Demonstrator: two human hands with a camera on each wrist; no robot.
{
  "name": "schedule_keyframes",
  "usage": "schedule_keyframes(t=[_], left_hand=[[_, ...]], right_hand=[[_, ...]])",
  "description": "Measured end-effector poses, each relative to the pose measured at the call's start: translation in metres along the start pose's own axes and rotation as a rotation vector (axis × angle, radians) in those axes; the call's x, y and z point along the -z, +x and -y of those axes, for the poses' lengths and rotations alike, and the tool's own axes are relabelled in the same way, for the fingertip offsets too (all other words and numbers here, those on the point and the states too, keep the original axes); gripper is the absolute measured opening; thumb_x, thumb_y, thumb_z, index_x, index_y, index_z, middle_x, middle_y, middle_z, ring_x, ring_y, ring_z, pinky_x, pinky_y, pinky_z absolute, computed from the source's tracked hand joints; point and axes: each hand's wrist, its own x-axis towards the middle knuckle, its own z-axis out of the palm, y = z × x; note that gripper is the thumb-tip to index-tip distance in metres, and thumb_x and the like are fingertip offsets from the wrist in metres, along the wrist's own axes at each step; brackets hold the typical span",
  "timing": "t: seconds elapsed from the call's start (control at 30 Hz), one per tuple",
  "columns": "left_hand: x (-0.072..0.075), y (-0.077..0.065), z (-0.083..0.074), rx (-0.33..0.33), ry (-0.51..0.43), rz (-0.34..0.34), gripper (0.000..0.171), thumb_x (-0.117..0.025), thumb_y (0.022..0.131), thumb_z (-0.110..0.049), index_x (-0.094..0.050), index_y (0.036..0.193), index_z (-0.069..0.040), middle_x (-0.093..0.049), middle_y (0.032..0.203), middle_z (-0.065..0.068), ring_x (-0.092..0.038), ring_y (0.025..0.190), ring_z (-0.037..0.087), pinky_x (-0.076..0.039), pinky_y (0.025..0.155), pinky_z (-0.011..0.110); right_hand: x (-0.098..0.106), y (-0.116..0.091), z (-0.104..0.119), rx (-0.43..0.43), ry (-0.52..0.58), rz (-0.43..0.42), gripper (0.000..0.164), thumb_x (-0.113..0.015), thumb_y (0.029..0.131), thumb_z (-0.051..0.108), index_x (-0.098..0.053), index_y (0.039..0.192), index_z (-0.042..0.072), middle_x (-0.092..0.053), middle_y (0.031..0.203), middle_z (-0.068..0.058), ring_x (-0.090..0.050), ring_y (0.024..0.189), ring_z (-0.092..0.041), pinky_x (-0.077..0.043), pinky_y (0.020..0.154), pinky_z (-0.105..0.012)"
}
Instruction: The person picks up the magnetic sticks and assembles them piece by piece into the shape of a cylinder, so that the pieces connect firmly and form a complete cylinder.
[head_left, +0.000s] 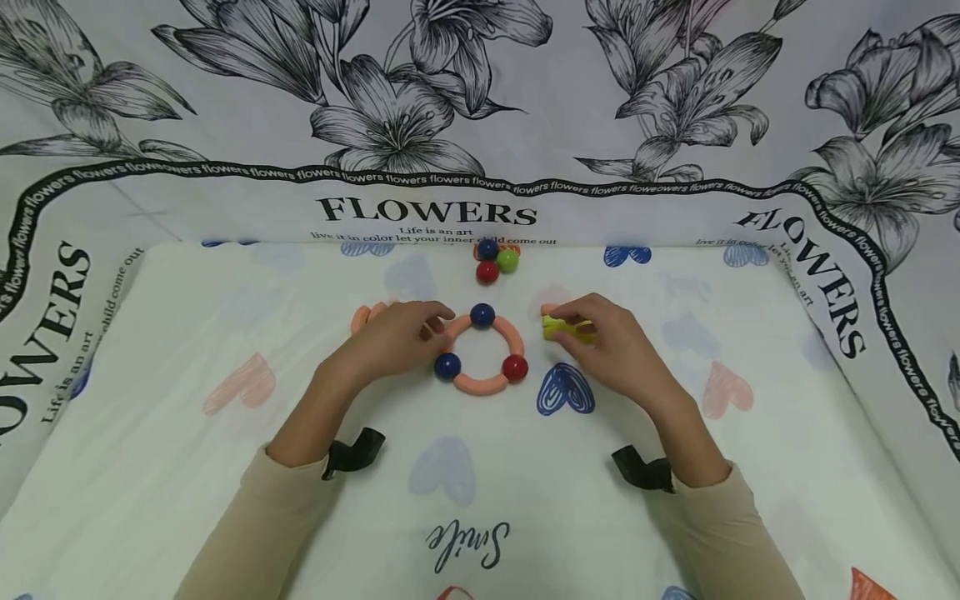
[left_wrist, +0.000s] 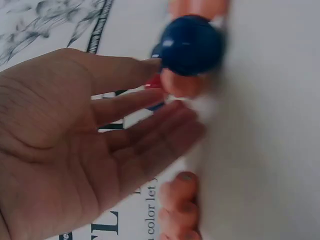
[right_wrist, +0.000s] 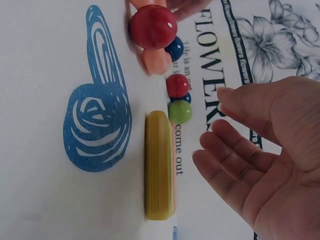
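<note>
A ring lies on the cloth in the head view, formed by orange curved rods point(head_left: 480, 386) joined by a top blue ball point(head_left: 482, 315), a left blue ball point(head_left: 447, 367) and a red ball point(head_left: 515, 367). At its left side is my left hand point(head_left: 397, 337), fingers fairly straight; in the left wrist view the thumb reaches the edge of a blue ball point(left_wrist: 192, 46). Beside the yellow sticks point(head_left: 553, 326) hovers my right hand point(head_left: 611, 342). The right wrist view shows its fingers spread and apart from the yellow sticks point(right_wrist: 158, 165), holding nothing.
Behind the ring sit a loose blue ball point(head_left: 488, 249), a red ball point(head_left: 487, 272) and a green ball point(head_left: 507, 261). More orange rods point(head_left: 361, 318) lie partly hidden by my left hand. An orange piece point(head_left: 550, 308) shows behind the yellow sticks.
</note>
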Motion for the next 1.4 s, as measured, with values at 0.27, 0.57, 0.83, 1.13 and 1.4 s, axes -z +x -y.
schedule_keyframes(t=[0.27,0.57,0.83,1.13,1.4], left_hand=[[-0.024,-0.026,0.013,-0.092,0.033,-0.154,0.029,-0.068,0.104,-0.031,-0.072,0.127,-0.014,-0.075,0.114,0.000,-0.070,0.103,0.017,-0.059,0.090,0.039],[-0.024,-0.036,0.016,-0.119,0.108,-0.167,0.038,-0.082,0.093,-0.042,-0.073,0.123,-0.022,-0.077,0.107,-0.003,-0.068,0.099,0.014,-0.055,0.083,0.036],[-0.028,-0.036,0.017,-0.144,0.119,-0.186,0.031,-0.084,0.091,-0.037,-0.074,0.118,-0.025,-0.078,0.103,-0.005,-0.069,0.097,0.014,-0.054,0.079,0.034],[-0.030,-0.035,0.017,-0.159,0.105,-0.201,0.027,-0.082,0.093,-0.038,-0.074,0.115,-0.024,-0.080,0.098,-0.006,-0.070,0.095,0.015,-0.052,0.075,0.031],[-0.030,-0.035,0.019,-0.153,0.082,-0.197,0.027,-0.083,0.093,-0.036,-0.074,0.115,-0.023,-0.079,0.100,-0.005,-0.070,0.097,0.015,-0.055,0.080,0.035]], right_hand=[[0.003,-0.003,-0.011,-0.040,-0.014,-0.003,0.032,-0.075,0.098,0.007,-0.071,0.129,0.007,-0.070,0.128,-0.012,-0.069,0.120,-0.031,-0.059,0.103,-0.049],[-0.001,0.003,-0.017,-0.094,-0.092,0.035,0.032,-0.073,0.099,0.013,-0.072,0.131,0.008,-0.071,0.130,-0.011,-0.067,0.121,-0.031,-0.056,0.107,-0.050],[-0.007,0.004,-0.015,-0.115,-0.192,0.057,0.031,-0.075,0.098,0.015,-0.074,0.128,0.008,-0.072,0.127,-0.012,-0.066,0.119,-0.032,-0.055,0.107,-0.051],[-0.012,0.001,-0.011,-0.117,-0.357,0.059,0.033,-0.076,0.097,0.014,-0.074,0.129,0.007,-0.071,0.130,-0.016,-0.066,0.121,-0.034,-0.057,0.105,-0.051],[-0.008,0.001,-0.001,-0.082,-0.416,0.078,0.035,-0.077,0.097,0.015,-0.073,0.131,0.007,-0.073,0.128,-0.015,-0.069,0.122,-0.034,-0.058,0.104,-0.051]])
